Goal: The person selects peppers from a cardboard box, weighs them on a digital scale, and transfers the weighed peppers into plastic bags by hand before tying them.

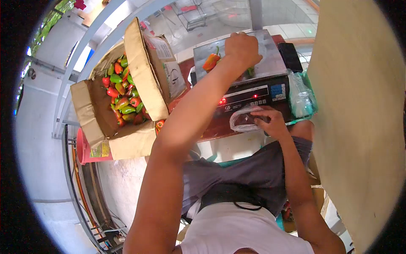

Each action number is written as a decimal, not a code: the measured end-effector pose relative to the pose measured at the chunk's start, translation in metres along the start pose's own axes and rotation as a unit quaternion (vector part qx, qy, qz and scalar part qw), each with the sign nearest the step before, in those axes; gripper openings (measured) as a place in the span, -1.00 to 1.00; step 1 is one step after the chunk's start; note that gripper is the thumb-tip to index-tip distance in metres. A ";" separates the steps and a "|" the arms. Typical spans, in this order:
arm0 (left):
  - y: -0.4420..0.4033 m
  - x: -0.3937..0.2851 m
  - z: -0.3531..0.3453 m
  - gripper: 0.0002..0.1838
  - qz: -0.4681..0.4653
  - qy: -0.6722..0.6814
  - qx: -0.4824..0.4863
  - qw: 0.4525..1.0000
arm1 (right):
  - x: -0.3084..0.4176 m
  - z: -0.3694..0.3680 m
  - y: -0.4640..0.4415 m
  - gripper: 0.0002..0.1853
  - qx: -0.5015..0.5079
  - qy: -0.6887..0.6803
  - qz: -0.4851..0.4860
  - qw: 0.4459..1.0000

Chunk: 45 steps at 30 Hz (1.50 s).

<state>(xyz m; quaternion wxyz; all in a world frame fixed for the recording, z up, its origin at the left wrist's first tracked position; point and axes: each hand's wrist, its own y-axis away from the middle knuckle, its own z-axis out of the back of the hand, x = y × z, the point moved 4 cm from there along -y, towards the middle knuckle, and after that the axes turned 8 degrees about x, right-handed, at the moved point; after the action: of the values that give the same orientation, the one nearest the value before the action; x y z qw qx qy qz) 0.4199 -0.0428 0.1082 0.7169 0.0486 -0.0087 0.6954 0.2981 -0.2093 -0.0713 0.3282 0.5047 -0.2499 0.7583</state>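
My left hand (242, 51) reaches over the metal pan (268, 53) of a digital scale, its fingers curled down and closed. What they hold, if anything, is hidden under the hand. An orange-red bell pepper (210, 62) with a green stem lies on the pan just left of it, and part of something green shows below the wrist. In front of the scale's lit display (243, 96), my right hand (272, 122) pinches the rim of a clear plastic bag (242, 120), whose mouth is spread apart.
At the left, an open cardboard box (86, 108) tilts with many red and green peppers (122, 91) inside. A bundle of clear plastic bags (301, 101) hangs right of the scale. A tan panel (359, 127) borders the right side. A pink bucket (83, 148) stands beneath the box.
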 end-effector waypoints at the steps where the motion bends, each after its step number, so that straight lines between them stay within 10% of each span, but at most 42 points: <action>1: -0.001 -0.001 0.000 -0.41 0.002 0.001 0.005 1.000 | -0.001 0.000 0.000 -0.68 0.000 0.001 0.000 1.000; 13: -0.018 -0.014 -0.058 -0.69 -0.127 -0.046 0.065 0.989 | 0.009 0.003 0.001 -0.67 0.019 0.029 -0.035 0.999; 21: 0.032 -0.020 -0.047 -0.83 -0.141 -0.031 -0.080 0.986 | -0.005 -0.001 0.006 -0.70 0.009 0.118 0.043 0.992; 25: 0.167 0.035 0.066 -0.61 -0.116 0.150 -0.358 0.914 | 0.003 0.001 0.008 -0.67 0.051 0.086 -0.086 0.991; 29: 0.296 0.166 0.095 -0.63 0.138 0.124 -0.500 0.846 | 0.010 -0.004 0.012 -0.68 0.046 0.112 -0.077 0.990; 32: 0.313 0.273 0.058 -0.78 0.247 0.262 -0.235 0.903 | 0.002 -0.007 0.008 -0.68 0.034 0.134 -0.040 0.990; 34: 0.292 0.332 0.021 -0.76 0.264 0.153 -0.215 0.928 | 0.004 -0.010 0.007 -0.66 0.041 0.130 -0.042 0.990; 37: 0.249 0.374 -0.035 -0.69 0.254 -0.077 0.087 0.960 | 0.001 -0.009 0.003 -0.64 0.054 0.100 -0.063 0.992; 45: 0.270 0.360 0.029 -0.54 0.272 -0.048 0.039 0.960 | -0.012 -0.005 0.011 -0.59 0.049 0.125 -0.052 0.990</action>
<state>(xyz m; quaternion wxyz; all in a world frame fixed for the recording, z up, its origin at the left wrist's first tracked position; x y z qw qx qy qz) 0.1640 0.3209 0.1814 0.4970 0.1063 -0.0289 0.8607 0.2904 -0.2157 -0.0843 0.3702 0.4338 -0.1427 0.8090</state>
